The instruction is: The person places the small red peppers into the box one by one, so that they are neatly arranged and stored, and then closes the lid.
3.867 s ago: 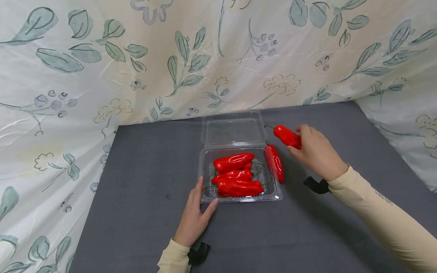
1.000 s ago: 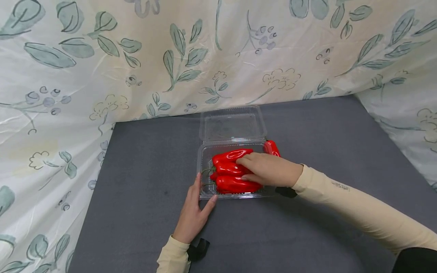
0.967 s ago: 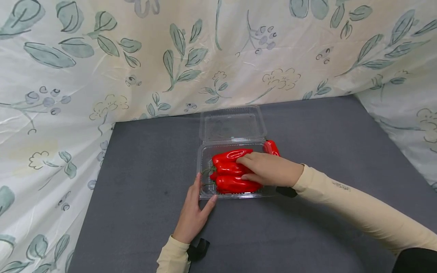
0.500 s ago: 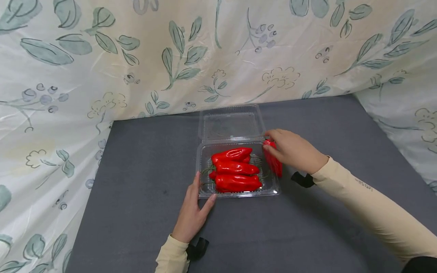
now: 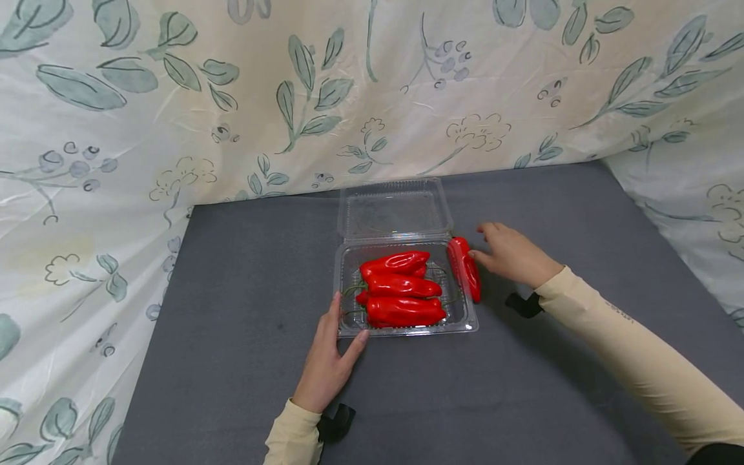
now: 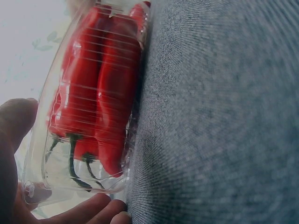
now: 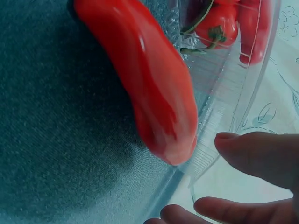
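Note:
Several red peppers (image 5: 403, 286) lie in a clear plastic clamshell box (image 5: 467, 320), some stacked on others. Another red pepper (image 5: 473, 284) rests on the grey cloth along the box's right side. My left hand (image 5: 323, 368) is at the box's front left corner, fingers straight along the left wall and thumb at the front edge. Beside the upper part of the loose pepper is my right hand (image 5: 514, 256), holding nothing. Its thumb (image 7: 254, 154) and fingers are spread apart in the right wrist view, with a gap to the pepper there.
The box's hinged lid (image 5: 395, 210) lies back behind it, towards a curtain (image 5: 372, 97) printed with leaves. More of this curtain hangs at both sides of the grey cloth-covered table (image 5: 250, 271).
The pepper formerly in my right hand is now among those in the box. Since then that hand reached the loose pepper and drew slightly right. My left hand stayed at the corner.

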Demonstrator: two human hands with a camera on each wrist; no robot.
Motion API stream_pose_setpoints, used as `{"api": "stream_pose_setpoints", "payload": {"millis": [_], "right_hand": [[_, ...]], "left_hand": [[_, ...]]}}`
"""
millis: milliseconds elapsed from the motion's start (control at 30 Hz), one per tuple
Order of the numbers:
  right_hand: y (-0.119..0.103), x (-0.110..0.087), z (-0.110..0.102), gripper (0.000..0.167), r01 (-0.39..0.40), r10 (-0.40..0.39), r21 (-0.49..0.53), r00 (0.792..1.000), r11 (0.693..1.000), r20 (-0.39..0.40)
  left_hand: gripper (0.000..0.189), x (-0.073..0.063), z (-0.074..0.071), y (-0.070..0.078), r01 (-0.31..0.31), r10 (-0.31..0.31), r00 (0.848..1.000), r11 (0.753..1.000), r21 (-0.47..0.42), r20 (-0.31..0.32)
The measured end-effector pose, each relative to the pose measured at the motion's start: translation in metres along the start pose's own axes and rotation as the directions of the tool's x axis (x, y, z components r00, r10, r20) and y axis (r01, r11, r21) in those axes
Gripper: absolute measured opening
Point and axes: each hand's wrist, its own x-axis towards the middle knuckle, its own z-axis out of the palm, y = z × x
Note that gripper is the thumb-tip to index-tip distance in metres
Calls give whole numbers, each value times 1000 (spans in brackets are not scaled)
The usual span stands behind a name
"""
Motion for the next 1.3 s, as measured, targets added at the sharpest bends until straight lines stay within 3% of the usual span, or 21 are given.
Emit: {"api": "stream_pose_setpoints", "payload": {"millis": [600, 933, 1300], "right_hand": [[-1, 13, 25, 46, 31, -34, 63, 998, 998, 58], [-2, 15, 25, 42, -33, 28, 94, 998, 995, 49], [-3, 18, 25, 43, -49, 44, 90, 997, 995, 59]], "left_hand": [[83, -1, 0, 2, -27, 28, 1000, 999, 28, -2], [83, 0, -1, 3, -25, 25, 1000, 999, 38, -3], [83, 1, 0, 2, -15, 15, 1000, 999, 33, -4]]}}
